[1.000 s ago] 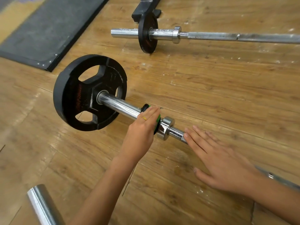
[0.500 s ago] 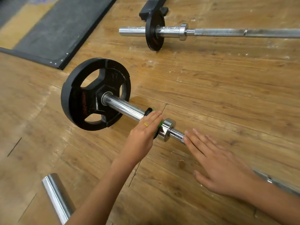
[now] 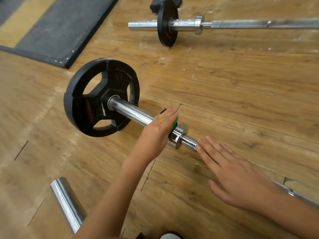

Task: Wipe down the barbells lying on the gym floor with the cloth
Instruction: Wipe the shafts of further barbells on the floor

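Three barbells (image 3: 131, 112) (image 3: 241, 24) (image 3: 67, 202), two plates (image 3: 96, 100) (image 3: 166, 23); left hand (image 3: 158, 130) presses green cloth (image 3: 175, 121) flat-fingered, right hand (image 3: 236, 178) lies open.

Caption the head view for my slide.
Left hand presses green cloth on near barbell sleeve; right hand flat on its shaft.
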`<state>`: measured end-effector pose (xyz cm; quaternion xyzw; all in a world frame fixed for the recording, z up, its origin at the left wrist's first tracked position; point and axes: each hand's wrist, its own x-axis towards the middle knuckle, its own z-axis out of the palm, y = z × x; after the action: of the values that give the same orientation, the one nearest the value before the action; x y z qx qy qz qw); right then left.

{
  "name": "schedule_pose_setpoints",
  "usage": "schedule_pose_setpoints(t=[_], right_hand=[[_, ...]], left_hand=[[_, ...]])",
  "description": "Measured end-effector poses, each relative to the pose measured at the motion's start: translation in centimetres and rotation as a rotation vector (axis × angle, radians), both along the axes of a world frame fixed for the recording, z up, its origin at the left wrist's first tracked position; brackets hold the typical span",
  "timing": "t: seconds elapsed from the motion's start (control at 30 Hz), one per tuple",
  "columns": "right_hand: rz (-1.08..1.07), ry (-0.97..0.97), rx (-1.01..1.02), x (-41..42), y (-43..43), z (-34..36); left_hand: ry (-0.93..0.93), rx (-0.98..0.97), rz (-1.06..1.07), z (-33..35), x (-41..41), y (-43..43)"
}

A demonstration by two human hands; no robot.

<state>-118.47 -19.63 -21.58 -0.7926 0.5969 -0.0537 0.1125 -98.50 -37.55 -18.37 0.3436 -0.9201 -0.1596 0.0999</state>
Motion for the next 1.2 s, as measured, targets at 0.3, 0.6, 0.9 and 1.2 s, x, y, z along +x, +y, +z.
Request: schedule_pose_setpoints(t=[0.3, 0.6, 0.9, 1.2], right_hand=[[-0.024, 0.007, -0.005, -0.3, -0.1, 0.0], [-0.015, 0.011, 0.010, -0.8, -0.4, -0.1], [-0.017, 0.018, 0.017, -1.3, -0.9, 0.2], [-0.024, 0.050, -0.004, -2.0, -1.5, 0.5]], left_hand=[[0.076, -0.106, 0.020, -1.2, 1.3, 1.8], [0.039, -0.088, 0.030, -0.5, 1.6, 0.8], [0.047, -0.065, 0.148, -0.8, 1.3, 1.2], [0.018, -0.037, 0.049, -0.6, 0.3, 0.2]])
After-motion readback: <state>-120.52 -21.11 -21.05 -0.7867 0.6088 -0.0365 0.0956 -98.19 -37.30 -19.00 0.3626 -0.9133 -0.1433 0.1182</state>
